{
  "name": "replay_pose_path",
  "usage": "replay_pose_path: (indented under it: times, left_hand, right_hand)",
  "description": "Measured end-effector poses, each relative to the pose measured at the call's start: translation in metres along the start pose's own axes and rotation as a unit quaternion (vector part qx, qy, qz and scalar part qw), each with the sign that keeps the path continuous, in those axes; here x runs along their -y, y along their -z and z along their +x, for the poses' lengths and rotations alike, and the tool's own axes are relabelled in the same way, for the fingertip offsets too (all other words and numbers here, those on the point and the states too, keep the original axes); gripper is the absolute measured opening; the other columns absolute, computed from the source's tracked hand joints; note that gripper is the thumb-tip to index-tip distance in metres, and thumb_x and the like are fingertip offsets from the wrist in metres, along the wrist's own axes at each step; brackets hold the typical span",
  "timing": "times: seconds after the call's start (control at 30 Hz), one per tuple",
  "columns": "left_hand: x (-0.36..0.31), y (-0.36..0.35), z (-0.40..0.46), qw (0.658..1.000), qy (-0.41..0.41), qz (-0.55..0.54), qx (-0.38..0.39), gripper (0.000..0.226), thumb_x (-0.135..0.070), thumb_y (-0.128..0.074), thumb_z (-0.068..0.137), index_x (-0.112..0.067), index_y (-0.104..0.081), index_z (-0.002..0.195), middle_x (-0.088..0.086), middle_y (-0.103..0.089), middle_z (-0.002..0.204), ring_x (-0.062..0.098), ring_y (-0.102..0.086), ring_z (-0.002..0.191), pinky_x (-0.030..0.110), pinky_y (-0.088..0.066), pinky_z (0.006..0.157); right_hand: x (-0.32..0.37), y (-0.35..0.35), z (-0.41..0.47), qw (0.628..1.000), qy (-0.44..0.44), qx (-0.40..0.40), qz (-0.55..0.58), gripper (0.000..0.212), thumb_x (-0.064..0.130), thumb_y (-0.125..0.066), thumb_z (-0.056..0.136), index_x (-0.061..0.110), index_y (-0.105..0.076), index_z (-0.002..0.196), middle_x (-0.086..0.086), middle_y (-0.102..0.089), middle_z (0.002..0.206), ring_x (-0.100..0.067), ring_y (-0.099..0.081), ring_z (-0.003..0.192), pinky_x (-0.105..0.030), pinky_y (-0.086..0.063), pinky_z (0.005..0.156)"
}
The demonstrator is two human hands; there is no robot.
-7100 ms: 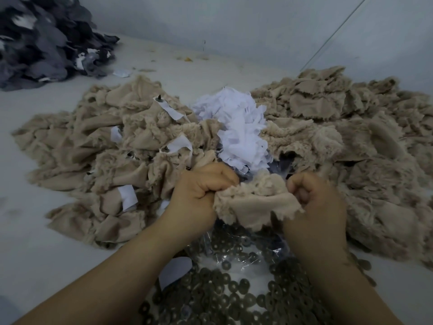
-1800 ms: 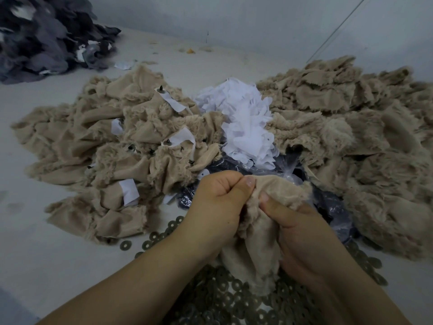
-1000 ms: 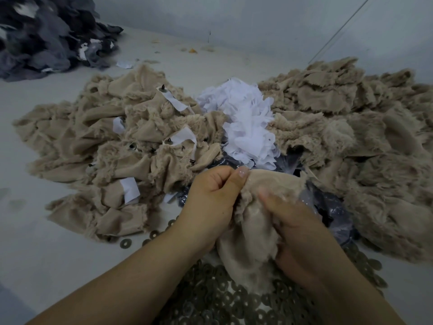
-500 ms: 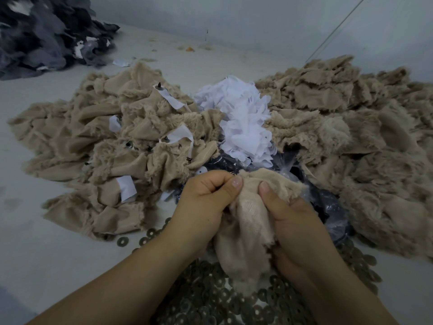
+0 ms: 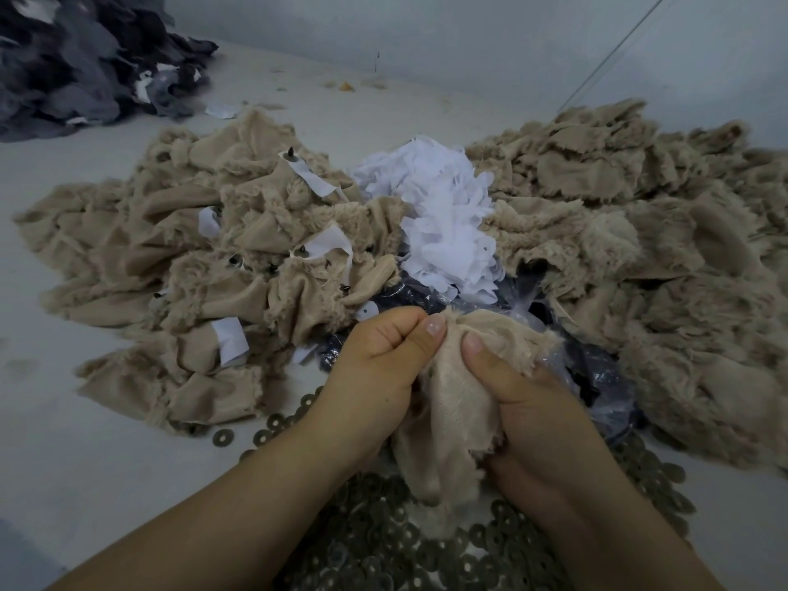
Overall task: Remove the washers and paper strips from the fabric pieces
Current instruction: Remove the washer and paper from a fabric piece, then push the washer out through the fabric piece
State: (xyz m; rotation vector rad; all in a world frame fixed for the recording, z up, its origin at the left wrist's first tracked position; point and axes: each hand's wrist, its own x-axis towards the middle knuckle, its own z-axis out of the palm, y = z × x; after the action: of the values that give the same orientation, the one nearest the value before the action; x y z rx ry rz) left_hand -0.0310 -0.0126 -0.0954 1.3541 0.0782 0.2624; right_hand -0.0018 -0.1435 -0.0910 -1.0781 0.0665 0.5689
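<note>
Fingers (image 5: 430, 334) of both hands pinch the beige fabric piece (image 5: 452, 415) above the washers (image 5: 383, 543).

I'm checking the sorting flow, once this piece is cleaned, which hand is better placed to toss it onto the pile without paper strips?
Probably the right hand: it grips the fabric piece and lies nearer the strip-free beige pile, on its side.
</note>
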Motion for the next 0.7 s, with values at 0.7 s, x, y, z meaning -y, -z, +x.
replay_pose_path:
  times: [0.7]
  left_hand:
    - [0.0011,-0.0081,0.0022,0.981,-0.122,0.152,-0.018,0.037,-0.022,-0.05,0.093,-0.021,-0.042,0.057,-0.013,-0.039,0.053,0.005,-0.035,0.051,0.024,-0.033,0.05]
  right_hand:
    - [0.0031,-0.0081,-0.0066,0.989,-0.107,0.054,0.088,0.047,0.026,-0.061,0.083,0.003,-0.067,0.123,-0.022,-0.071,0.119,-0.033,-0.071,0.108,-0.043,-0.06,0.084]
